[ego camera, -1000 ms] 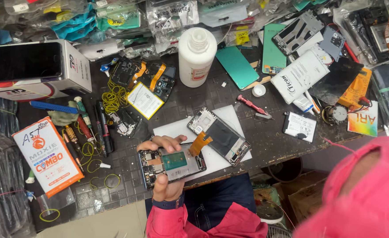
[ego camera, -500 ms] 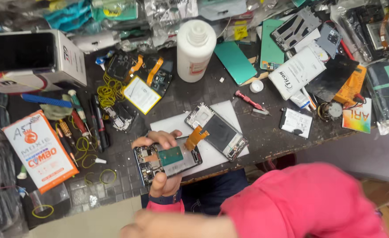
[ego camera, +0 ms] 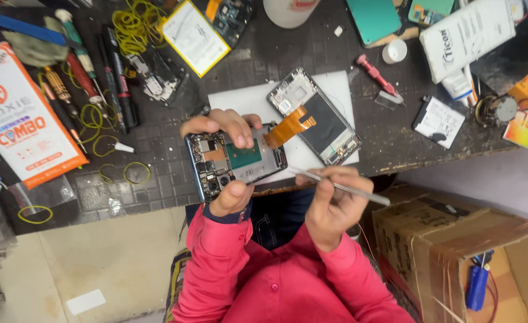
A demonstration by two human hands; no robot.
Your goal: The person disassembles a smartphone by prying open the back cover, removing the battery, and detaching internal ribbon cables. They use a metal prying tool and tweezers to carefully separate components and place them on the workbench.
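Right hand [ego camera: 330,206] now in view, fingers closed on thin silver metal tweezers [ego camera: 342,186], tip near opened phone with bare circuit board [ego camera: 235,162]. Left hand [ego camera: 228,161] still grips phone. Work on its inside looks ready.

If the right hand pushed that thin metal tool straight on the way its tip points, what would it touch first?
Most likely the opened phone in the left hand; the tool in the right hand points at its near edge, though depth is unclear.
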